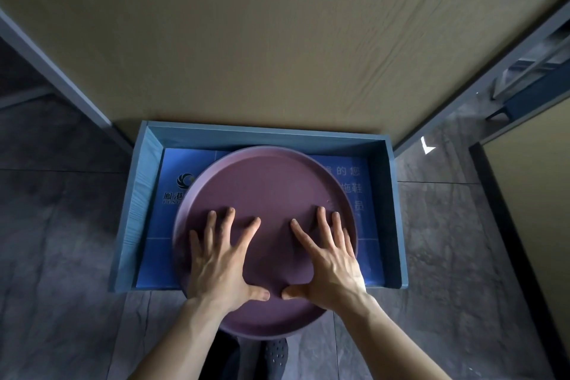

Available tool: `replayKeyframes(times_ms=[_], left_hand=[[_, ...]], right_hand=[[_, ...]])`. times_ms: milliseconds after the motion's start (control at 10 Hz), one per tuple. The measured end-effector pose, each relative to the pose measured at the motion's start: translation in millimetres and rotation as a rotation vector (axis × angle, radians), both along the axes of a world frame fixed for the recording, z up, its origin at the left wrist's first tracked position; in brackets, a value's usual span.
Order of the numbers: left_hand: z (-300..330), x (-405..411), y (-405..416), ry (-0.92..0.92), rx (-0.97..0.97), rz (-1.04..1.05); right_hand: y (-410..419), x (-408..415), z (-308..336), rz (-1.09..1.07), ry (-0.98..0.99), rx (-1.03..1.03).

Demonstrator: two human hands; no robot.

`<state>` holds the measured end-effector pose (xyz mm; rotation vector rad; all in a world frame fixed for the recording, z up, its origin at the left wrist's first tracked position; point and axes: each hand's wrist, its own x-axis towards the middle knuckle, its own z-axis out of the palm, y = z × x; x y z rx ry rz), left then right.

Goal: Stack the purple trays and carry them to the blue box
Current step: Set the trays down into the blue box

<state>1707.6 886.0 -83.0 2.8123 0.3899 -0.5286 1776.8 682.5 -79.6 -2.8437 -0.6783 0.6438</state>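
The purple tray is round and lies in the blue box, but not all the way: its far rim sits close to the back wall of the box, and its near rim sticks out past the open front edge, over the floor. I can see one purple tray from above; if more are stacked under it, they are hidden, so I cannot tell. There is one blue box, and it sits on the floor right against a tan board. The box has a blue printed sheet on its bottom. There are two hands. The left hand lies flat on the near left part of the tray, fingers spread wide and not gripping anything. The right hand lies flat on the near right part, spread the same way. The thumbs almost meet near the front of the tray. This looks like the last step, putting the tray down in the box. I think the next move is a soft push toward the back wall, if there is room, so the tray sits fully inside, and then both hands lift off
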Motion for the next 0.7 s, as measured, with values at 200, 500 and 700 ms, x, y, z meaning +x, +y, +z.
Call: replayKeyframes(times_ms=[200, 500, 700], left_hand=[[2.6, 1.0, -1.1, 0.022, 0.0, -0.002], [65.9, 14.9, 10.8, -0.008, -0.021, -0.035], [162.3, 45.1, 19.3, -0.146, 0.014, -0.044]], right_hand=[[-0.2, -0.2, 2.5, 0.0, 0.004, -0.026], [2.2, 20.6, 66.6, 0.012, 0.017, -0.112], [5.6, 47.8, 162.8, -0.049, -0.071, -0.023]])
